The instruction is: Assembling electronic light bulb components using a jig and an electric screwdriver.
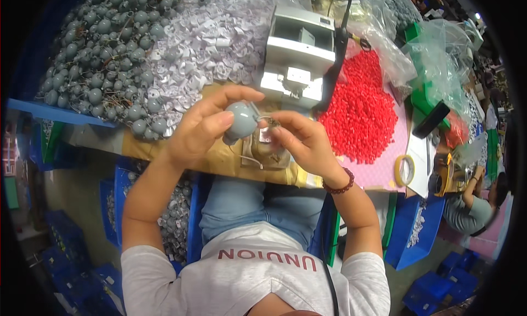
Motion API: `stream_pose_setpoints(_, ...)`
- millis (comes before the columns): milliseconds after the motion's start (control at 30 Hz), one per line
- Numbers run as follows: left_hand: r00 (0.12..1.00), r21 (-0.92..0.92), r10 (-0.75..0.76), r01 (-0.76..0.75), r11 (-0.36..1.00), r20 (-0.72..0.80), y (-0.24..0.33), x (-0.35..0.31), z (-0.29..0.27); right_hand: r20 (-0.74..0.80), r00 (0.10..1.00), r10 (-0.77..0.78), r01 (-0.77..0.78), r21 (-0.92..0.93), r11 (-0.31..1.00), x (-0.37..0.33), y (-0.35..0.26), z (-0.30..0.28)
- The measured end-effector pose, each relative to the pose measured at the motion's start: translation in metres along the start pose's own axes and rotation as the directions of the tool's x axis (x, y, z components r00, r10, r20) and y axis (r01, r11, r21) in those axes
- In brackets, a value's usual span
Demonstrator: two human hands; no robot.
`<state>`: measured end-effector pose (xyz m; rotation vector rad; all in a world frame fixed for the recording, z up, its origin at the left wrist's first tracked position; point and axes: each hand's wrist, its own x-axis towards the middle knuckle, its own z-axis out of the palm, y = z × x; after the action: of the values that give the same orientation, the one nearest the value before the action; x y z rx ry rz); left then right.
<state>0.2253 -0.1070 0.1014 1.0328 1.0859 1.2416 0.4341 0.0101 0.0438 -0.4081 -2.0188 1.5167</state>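
Note:
My left hand (pixel 200 121) grips a glossy grey round plastic part (pixel 241 122), thumb on one side and fingers over the top. Close on its right, my right hand (pixel 302 137) pinches a small piece at the end of a short wire (pixel 267 120) that comes from the grey part; the piece itself is mostly hidden by the fingers. Beneath both hands sits a small fixture (pixel 266 151) on the brown-covered table edge. Just beyond them stands a white and grey bench machine (pixel 299 55).
Piled grey round parts (pixel 104 52) lie at the far left, beside a heap of small white parts (pixel 206 47). Red pieces (pixel 362 113) are heaped on the right, near a yellow tape roll (pixel 404 170). Blue bins (pixel 414 228) stand below. Another person (pixel 469 211) works at far right.

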Motion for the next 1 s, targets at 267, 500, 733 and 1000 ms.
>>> stream_pose_setpoints(267, 0.973, 0.06, -0.123, 0.137, 0.989, -0.196, -0.095, -0.045, 0.022, 0.236, 0.831, 0.505, -0.546, 0.166, 0.821, -0.037, 0.025, -0.008)
stream_pose_setpoints(500, 0.947, 0.703, 0.246, -0.031, 0.71, -0.206, -0.129, -0.04, 0.037, 0.109, 0.988, -0.111, 0.154, -0.596, 0.788, -0.028, 0.058, 0.013)
stream_pose_setpoints(733, 0.942, 0.81, 0.293, -0.042, 0.584, -0.162, -0.137, -0.031, 0.038, 0.24, 0.954, -0.181, 0.3, -0.751, 0.588, -0.018, 0.07, 0.018)
stream_pose_setpoints(1000, 0.95, 0.817, 0.259, -0.007, 0.577, -0.175, -0.13, -0.029, 0.021, 0.408, 0.91, -0.08, 0.395, -0.788, 0.473, -0.019, 0.058, 0.017)
